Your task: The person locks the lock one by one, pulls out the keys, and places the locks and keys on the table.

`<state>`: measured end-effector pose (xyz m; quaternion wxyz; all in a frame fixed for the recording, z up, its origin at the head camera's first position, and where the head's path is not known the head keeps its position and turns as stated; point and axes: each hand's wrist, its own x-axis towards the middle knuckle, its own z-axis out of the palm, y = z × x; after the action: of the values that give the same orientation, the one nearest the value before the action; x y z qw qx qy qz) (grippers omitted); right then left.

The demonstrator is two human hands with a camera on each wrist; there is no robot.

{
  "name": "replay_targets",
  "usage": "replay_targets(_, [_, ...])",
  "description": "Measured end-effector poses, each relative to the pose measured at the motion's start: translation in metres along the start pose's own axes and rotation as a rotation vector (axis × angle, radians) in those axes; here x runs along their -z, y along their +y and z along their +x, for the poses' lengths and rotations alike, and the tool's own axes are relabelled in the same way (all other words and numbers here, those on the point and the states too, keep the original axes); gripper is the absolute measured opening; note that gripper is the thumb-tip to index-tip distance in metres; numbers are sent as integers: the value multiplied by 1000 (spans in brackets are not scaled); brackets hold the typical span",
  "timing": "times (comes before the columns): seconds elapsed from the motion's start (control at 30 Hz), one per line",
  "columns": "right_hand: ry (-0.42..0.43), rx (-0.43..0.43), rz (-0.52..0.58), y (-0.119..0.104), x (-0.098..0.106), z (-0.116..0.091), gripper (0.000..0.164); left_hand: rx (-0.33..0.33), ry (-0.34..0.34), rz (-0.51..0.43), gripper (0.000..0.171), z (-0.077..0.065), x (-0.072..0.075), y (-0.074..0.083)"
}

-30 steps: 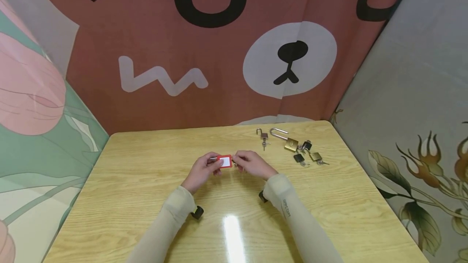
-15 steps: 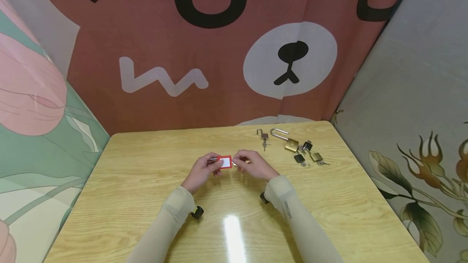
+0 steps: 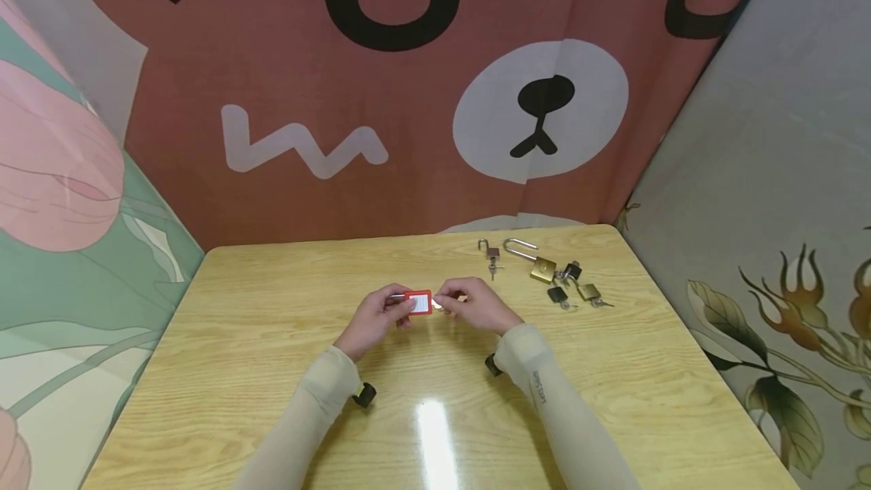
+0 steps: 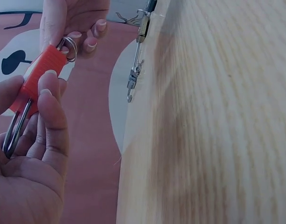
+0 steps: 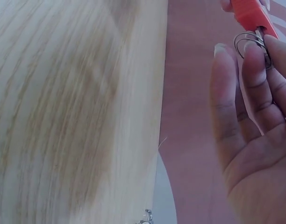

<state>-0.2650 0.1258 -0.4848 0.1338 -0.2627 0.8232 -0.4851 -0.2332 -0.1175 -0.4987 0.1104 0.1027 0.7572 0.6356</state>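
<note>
A red padlock (image 3: pixel 419 302) with a white label lies between my two hands, above the table. My left hand (image 3: pixel 370 318) grips its body between thumb and fingers, and the silver shackle (image 4: pixel 16 130) points back into that palm. At the other end, a key (image 5: pixel 260 32) meets the keyhole in the padlock's base. My right hand (image 3: pixel 478 306) pinches this key between thumb and index finger. A pair of thin metal rings (image 5: pixel 239 45) hangs from the key around the fingertip. Part of the key is hidden by my right fingers.
At the back right of the wooden table (image 3: pixel 272 339) lie several other padlocks with keys. Among them are a large brass padlock (image 3: pixel 543 270) with a long raised shackle, a small brownish one (image 3: pixel 493 253) and a black one (image 3: pixel 557 295). Printed cloths hang behind and beside the table.
My right hand has shifted slightly to the right and up, fingers still on the key. The left hand and the red padlock stay almost where they were.
</note>
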Motion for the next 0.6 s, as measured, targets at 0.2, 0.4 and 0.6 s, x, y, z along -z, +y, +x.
replay_targets(0.2, [17,-4,2,0,2,1,22,-13,-11,-1,27,-1,1,3])
replay_targets(0.4, [21,-24,58,0,2,1,23,-9,-35,-14,26,-2,1,5])
replay_targets(0.6, [25,-9,85,4,6,-3,23,0,-47,-7,31,-5,9,-1])
